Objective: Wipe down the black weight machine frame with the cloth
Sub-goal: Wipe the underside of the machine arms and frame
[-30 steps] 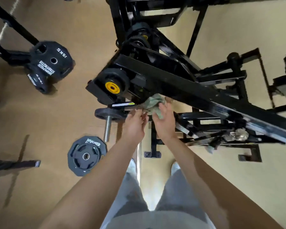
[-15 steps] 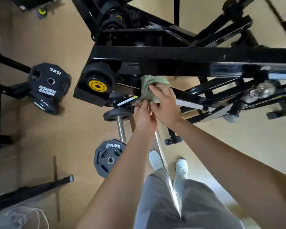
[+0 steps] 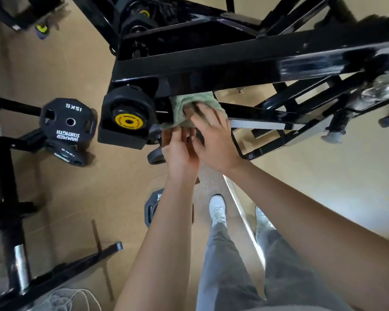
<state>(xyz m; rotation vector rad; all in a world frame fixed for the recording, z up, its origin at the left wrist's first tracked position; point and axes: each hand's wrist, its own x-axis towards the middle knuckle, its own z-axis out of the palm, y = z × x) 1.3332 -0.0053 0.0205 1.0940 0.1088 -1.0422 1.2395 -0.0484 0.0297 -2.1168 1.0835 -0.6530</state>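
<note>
just above the right grip (image 3: 213,140), green cloth (image 3: 180,104) meets black frame (image 3: 211,66). grip released, flat on cloth; left grip (image 3: 180,151): cannot tell.

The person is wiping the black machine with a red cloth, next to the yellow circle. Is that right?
Not quite: the head view shows the cloth is pale green, not red. The rest is right: the right hand presses it against the black machine frame, next to the yellow circle.
</note>
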